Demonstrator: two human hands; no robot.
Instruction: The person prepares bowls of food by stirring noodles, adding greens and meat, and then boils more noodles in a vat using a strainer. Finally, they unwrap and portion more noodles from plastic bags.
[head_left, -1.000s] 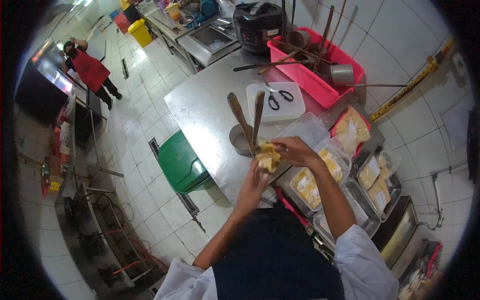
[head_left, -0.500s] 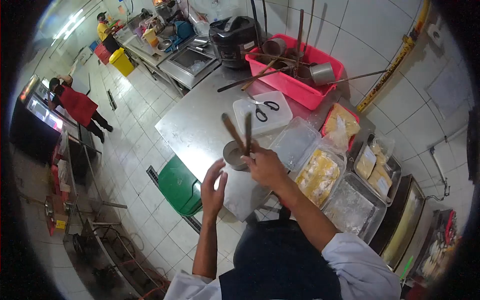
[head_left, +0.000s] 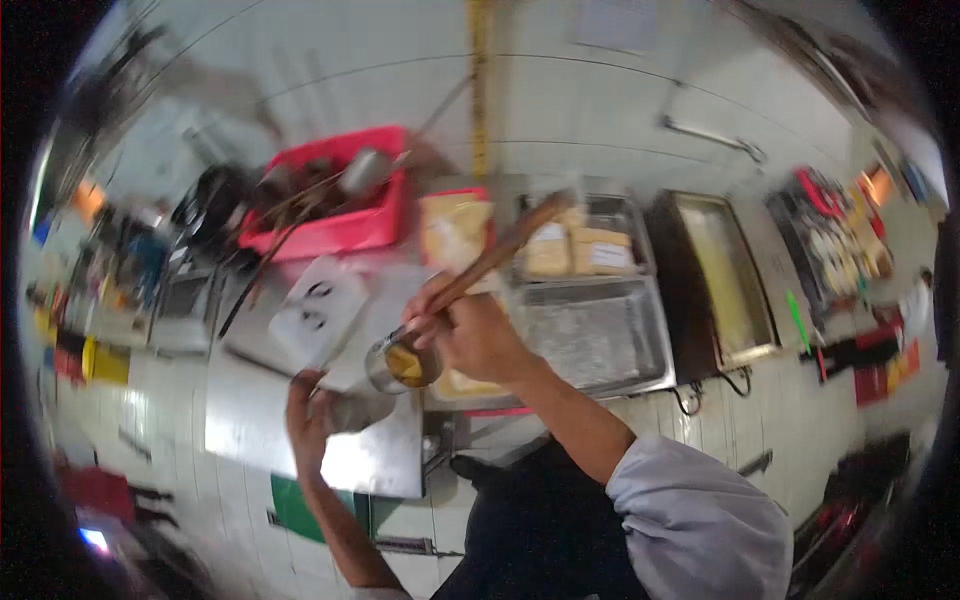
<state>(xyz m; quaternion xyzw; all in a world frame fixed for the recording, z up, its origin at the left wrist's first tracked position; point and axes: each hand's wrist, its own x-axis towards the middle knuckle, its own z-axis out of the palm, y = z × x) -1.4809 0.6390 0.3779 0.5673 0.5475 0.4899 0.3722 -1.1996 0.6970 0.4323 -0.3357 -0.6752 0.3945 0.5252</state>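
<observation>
My right hand (head_left: 465,325) is wrapped round a long wooden handle (head_left: 510,245) that slants up to the right. Just below its fingers a metal cup (head_left: 378,368) is tilted, with something yellow (head_left: 406,366) inside. Lower left, over the steel table (head_left: 250,410), my left hand (head_left: 306,412) has its fingers bent around a blurred greyish cup (head_left: 352,408). Black-handled scissors (head_left: 315,303) lie on a white lid (head_left: 320,310) behind that hand.
A pink bin (head_left: 380,222) with metal cups and sticks stands at the back. To its right are a red tray (head_left: 455,228), packed yellow blocks (head_left: 603,252), a floured steel tray (head_left: 590,340) and a long metal vessel (head_left: 722,270). A green stool (head_left: 305,508) stands below.
The view has swung right and blurred. The handles that were close together are now apart, one cup tilts with yellow contents showing, and my left hand has closed round the other cup.
</observation>
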